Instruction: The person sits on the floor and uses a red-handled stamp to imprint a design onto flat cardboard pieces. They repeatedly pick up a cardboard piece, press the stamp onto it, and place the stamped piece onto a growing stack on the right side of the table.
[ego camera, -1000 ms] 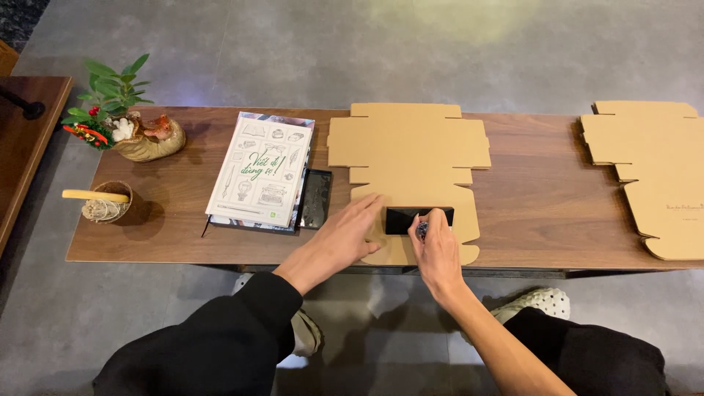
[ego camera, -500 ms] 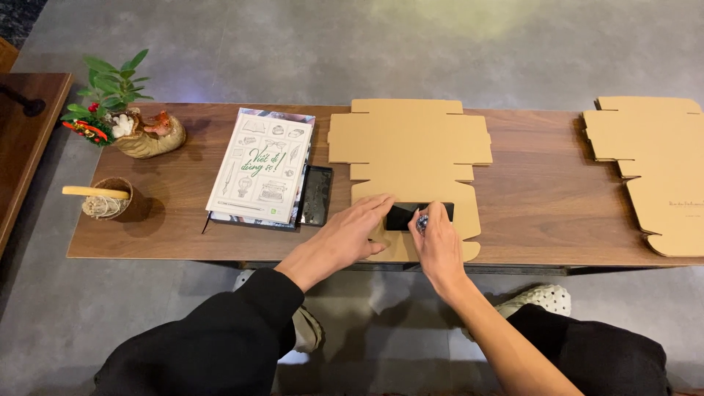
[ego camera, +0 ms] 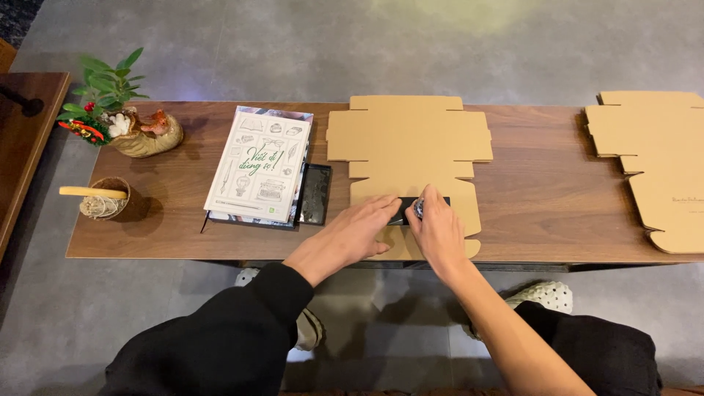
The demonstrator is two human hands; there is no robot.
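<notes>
A flat cardboard box (ego camera: pixel 411 158) lies open on the wooden table (ego camera: pixel 543 198). Near its front edge sits a small black strip (ego camera: pixel 425 201). The strip lies sideways, its long side running left to right. Both hands meet right on it. The left hand (ego camera: pixel 359 235) lies flat with fingers spread, pressing the cardboard and touching the strip's left end. The right hand (ego camera: pixel 438 231) is curled, pinching a small shiny thing (ego camera: pixel 419 207) over the strip's middle. The right hand is the nearer one. A book (ego camera: pixel 258 163) lies well off to the left.
</notes>
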